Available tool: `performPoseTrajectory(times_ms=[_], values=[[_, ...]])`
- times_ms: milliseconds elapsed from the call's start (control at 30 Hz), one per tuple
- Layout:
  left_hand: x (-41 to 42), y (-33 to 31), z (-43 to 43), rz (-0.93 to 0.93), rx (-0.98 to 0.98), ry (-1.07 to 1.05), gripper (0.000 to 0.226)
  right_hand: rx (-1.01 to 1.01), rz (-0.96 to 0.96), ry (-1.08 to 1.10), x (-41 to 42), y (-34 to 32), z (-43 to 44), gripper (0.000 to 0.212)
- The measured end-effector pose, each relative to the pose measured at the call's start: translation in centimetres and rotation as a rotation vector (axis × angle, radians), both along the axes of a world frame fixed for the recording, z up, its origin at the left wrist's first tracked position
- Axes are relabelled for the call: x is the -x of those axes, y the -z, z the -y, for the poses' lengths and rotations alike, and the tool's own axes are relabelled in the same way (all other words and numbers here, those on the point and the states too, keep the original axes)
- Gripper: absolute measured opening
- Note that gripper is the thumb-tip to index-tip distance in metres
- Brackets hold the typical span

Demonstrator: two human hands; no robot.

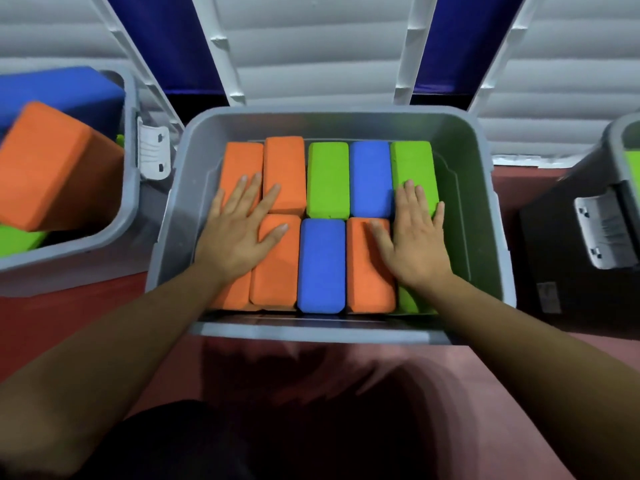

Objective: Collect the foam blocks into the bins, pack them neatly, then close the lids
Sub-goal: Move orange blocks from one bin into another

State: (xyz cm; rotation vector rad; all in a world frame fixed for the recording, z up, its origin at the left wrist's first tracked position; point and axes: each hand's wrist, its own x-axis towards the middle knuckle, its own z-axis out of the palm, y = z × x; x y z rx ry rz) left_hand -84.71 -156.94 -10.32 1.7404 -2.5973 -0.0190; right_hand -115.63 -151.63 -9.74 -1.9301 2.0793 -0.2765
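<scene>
A grey bin [485, 209] stands in front of me, filled with two rows of foam blocks laid flat. The far row holds orange blocks [284, 168], a green block [327, 178], a blue block [370, 178] and another green block [414, 161]. In the near row lie orange blocks [277, 268], a blue block [322, 265], an orange block [367, 271] and a green one at the right. My left hand [239, 230] lies flat with spread fingers on the orange blocks at the left. My right hand [414, 233] presses flat on the orange and green blocks at the right.
The bin's grey ribbed lid [318, 46] stands open behind it. A second bin [131, 188] at the left holds loose orange [55, 168], blue and green blocks. A third bin [616, 140] with a white latch shows at the right edge. The floor [69, 323] is red.
</scene>
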Motion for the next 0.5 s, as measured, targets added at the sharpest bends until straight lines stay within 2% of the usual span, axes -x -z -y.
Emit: performPoseTrajectory(times_ms=[67, 167, 333, 433, 500], values=[[-0.1, -0.4, -0.2, -0.011, -0.03, 0.027, 0.066, 0.025, 0.125, 0.003, 1.2, 0.1, 0.2, 0.061], [-0.7, -0.4, 0.0, -0.065, -0.052, 0.096, 0.062, 0.083, 0.11, 0.002, 2.6, 0.3, 0.0, 0.053], [-0.8, -0.5, 1.0, -0.015, -0.124, 0.125, 0.063, 0.019, 0.167, -0.046, 2.4, 0.0, 0.8, 0.064], [-0.4, -1.1, 2.0, -0.016, -0.289, 0.087, 0.064, -0.029, 0.113, -0.066, 1.2, -0.9, 1.8, 0.074], [-0.3, -1.8, 2.6, -0.047, -0.417, 0.055, 0.071, -0.078, 0.117, -0.077, 1.5, -1.1, 2.0, 0.065]])
